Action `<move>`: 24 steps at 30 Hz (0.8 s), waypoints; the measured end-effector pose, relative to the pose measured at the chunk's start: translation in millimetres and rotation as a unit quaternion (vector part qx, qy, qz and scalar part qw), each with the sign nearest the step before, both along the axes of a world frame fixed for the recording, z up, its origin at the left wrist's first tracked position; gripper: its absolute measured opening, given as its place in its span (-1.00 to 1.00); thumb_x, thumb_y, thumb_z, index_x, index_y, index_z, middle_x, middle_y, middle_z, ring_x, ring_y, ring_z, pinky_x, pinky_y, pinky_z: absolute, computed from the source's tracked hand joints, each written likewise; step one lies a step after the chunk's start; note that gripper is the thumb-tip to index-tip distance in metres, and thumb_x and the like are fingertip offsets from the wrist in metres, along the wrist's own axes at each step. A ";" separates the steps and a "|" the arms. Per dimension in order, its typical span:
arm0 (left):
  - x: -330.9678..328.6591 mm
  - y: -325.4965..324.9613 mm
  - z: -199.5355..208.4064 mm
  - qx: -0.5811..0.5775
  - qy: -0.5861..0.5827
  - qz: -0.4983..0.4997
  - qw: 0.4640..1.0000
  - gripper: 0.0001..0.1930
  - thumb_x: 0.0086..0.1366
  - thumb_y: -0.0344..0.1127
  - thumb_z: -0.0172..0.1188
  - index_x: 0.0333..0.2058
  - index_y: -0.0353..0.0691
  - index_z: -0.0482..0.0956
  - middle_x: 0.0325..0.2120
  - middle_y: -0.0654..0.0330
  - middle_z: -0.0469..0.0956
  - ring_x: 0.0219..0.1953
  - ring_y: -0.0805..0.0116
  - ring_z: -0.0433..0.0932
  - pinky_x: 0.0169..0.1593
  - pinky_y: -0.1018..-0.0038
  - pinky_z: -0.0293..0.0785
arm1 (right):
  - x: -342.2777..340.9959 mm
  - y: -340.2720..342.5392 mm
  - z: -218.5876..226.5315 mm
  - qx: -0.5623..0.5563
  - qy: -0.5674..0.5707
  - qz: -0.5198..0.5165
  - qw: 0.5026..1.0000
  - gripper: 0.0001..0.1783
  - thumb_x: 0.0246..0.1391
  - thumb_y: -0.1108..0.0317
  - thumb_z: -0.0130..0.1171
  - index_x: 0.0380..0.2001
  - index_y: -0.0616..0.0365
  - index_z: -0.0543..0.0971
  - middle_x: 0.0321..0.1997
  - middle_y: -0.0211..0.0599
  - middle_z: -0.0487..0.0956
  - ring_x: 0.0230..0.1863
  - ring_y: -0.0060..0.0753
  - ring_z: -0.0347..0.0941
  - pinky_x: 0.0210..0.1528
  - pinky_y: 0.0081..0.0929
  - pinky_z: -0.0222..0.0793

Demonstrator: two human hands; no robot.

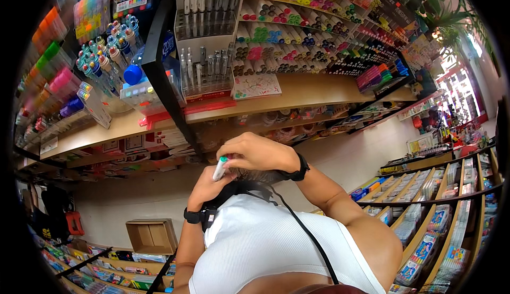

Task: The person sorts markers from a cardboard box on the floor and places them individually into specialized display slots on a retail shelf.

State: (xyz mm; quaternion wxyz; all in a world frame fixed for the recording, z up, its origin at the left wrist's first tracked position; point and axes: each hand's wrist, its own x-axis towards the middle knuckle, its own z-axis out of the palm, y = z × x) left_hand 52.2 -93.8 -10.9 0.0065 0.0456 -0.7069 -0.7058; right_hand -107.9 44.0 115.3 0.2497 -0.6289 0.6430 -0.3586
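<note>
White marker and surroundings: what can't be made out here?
All in the head view:
- White marker: lower end, hidden by the left hand.
- Right hand: some fingertips, hidden by its own curled fingers.
- Green plant: full spread, cut off by the picture's rim.
- Packets at lower right: printing, too small to read.

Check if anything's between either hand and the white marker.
Nothing visible. The white marker sits in the left hand, green end up. The right hand is right beside that end with no object showing between; whether its fingers touch the marker, I can't tell.
</note>
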 end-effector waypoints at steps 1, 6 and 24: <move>-1.2 -0.5 3.2 -0.050 -0.035 -0.025 0.998 -0.81 0.30 -0.36 0.31 -0.24 -0.39 0.65 -0.45 0.06 0.66 -0.39 0.40 0.57 -0.23 0.40 0.49 | -1.3 4.3 1.8 0.025 0.018 0.005 1.000 -0.71 0.17 0.29 0.29 -0.12 0.26 0.62 -0.21 -0.04 0.66 -0.19 0.09 0.58 -0.13 -0.18 0.49; -12.7 20.2 20.1 -0.070 -0.022 -0.040 0.996 -0.83 0.26 -0.35 0.36 -0.35 -0.35 0.61 -0.59 0.20 0.49 -0.50 0.47 0.36 -0.37 0.43 0.35 | -4.1 39.0 4.6 0.003 0.043 -0.033 0.999 -0.74 0.18 0.32 0.25 -0.14 0.27 0.61 -0.23 -0.01 0.65 -0.20 0.12 0.56 -0.15 -0.17 0.47; -103.9 86.7 62.7 -0.312 0.081 -0.077 0.944 -0.74 0.25 -0.30 0.37 -0.34 -0.42 0.56 -0.55 -0.14 0.55 -0.52 -0.08 0.53 -0.39 0.24 0.39 | -12.9 173.1 23.0 -0.081 0.012 -0.287 0.954 -0.75 0.08 0.43 0.37 -0.16 0.26 0.68 -0.24 -0.10 0.66 -0.26 -0.06 0.57 -0.17 -0.30 0.47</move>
